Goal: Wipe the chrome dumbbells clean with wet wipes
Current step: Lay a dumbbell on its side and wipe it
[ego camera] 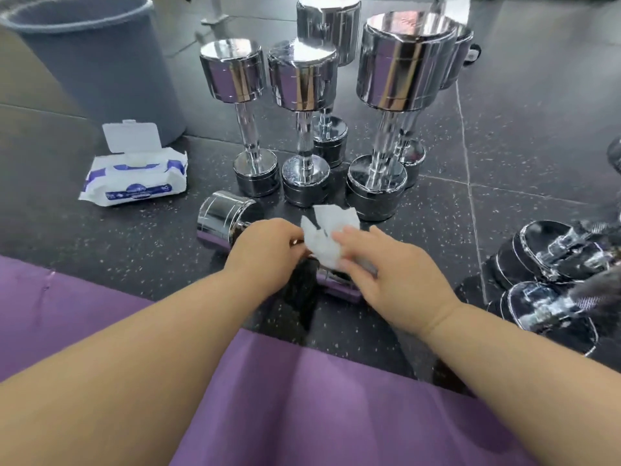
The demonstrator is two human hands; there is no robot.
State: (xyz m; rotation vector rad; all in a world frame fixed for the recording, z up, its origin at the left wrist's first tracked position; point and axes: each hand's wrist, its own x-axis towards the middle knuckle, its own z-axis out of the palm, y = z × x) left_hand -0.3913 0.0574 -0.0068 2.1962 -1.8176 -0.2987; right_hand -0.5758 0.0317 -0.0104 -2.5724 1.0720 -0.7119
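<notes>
**One hand steadies, the other wipes**

The left hand (265,245) curls down over the bar of the dumbbell (223,215), which lies on its side on the floor (521,156) just in front of the person's knees; the fingers wrap out of sight, so I judge this a hold on the bar, there to keep the round weight from rolling. The right hand (389,277) holds a crumpled white wipe (324,237) between thumb and fingers and presses it down near the dumbbell's right head, which the hand and wipe mostly hide; part of the wipe sticks up loose above the fingertips. The two hands nearly meet at the bar; that closeness lets one brace just where the other rubs.

The dumbbell's left head shows bare and shiny, clear of both hands; laid flat like this, bar and heads are all within reach from a seated position, which is probably why it lies down rather than stands.

Just beyond it stand the other dumbbells (302,79), upright on end in a tight cluster; standing keeps them from rolling and saves floor space. Whether they are cleaned or waiting, I cannot tell. A further pair (551,260) lies on its side well off to the right, blurred.

The pack (134,183) of wipes sits to the left with its lid flipped open and a sheet peeking out, ready for the next pull; the grey bin (100,68) stands right behind it, handy for spent wipes. Purple cloth (302,398) over the person's legs fills the foreground.
</notes>
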